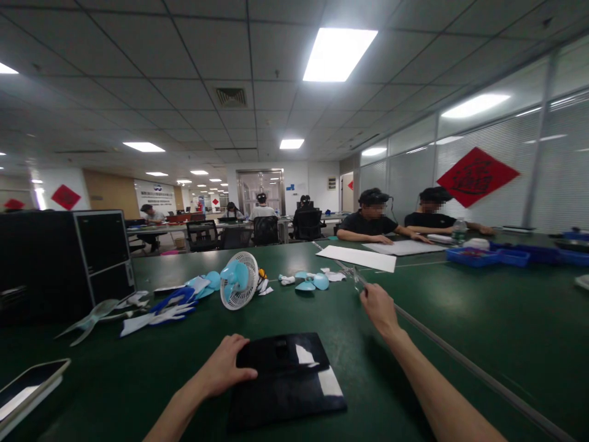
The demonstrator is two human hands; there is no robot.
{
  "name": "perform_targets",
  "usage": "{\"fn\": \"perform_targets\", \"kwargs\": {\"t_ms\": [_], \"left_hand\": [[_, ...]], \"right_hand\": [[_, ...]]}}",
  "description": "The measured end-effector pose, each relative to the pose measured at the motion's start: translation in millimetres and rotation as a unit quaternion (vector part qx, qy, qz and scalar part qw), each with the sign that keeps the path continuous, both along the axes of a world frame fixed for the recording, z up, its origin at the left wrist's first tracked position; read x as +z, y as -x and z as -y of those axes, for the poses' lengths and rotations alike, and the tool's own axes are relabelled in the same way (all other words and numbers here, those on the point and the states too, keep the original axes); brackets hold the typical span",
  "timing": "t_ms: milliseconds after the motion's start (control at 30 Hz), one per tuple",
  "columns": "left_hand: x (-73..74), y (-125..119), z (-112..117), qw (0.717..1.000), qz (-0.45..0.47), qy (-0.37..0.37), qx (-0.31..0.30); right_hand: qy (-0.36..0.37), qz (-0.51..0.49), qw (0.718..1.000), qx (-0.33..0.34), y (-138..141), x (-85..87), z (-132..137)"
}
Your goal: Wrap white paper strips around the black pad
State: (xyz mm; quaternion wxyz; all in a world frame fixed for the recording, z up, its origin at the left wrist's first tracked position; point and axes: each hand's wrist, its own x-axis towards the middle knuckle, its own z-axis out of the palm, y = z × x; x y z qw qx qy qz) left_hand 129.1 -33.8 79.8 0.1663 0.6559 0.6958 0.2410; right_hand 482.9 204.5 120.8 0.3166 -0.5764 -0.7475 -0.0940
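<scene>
My left hand (225, 366) grips the left edge of a glossy black panel (285, 383), with the thumb lying on its top face. The panel rests on the green table in front of me, white light reflecting off its right side. My right hand (378, 305) is stretched forward over the table, its fingers closed on a small thin greyish object (358, 280) whose kind I cannot make out. Just beyond that hand lies a white board (358, 258). Left of it, light-blue fan blades (311, 282) lie on the table.
A small white and blue fan (239, 280) stands beyond the panel. Blue and white gloves (165, 312) lie left of it, near a black computer case (69, 258). A phone-like device (32, 390) is at near left. Two people sit across, by blue trays (472, 256).
</scene>
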Motion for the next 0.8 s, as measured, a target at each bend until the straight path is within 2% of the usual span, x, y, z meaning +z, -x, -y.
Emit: {"fn": "perform_targets", "kwargs": {"t_ms": [133,200,267,400,500,600,667,733,800], "left_hand": [[3.7,-3,1,1.000,0.006,0.000,0.003],[3.8,-4,2,1.000,0.009,-0.001,0.007],[1.3,-4,1,1.000,0.009,-0.002,0.010],[-5.7,0,-3,1.000,0.018,-0.015,0.014],[-2.8,10,-8,0.991,0.038,-0.107,0.074],[9.0,25,-9,0.946,0.075,-0.263,0.172],[17.0,34,-8,0.920,0.121,-0.311,0.208],[22.1,37,-5,0.919,0.184,-0.295,0.187],[24.1,33,-4,0.929,0.250,-0.238,0.132]], "right_hand": [[-0.113,-0.111,0.986,0.042,-1,15.0,11],[-0.138,-0.162,0.972,0.102,6,21.7,21],[-0.133,-0.216,0.953,0.165,15,28.3,34],[-0.024,-0.313,0.908,0.278,31,38.7,60],[0.104,-0.355,0.853,0.368,39,40.5,73],[0.221,-0.385,0.786,0.430,45,36.9,80],[0.274,-0.390,0.750,0.458,49,33.0,84],[0.311,-0.386,0.726,0.476,53,29.2,88],[0.336,-0.376,0.716,0.483,57,25.9,93]]}}
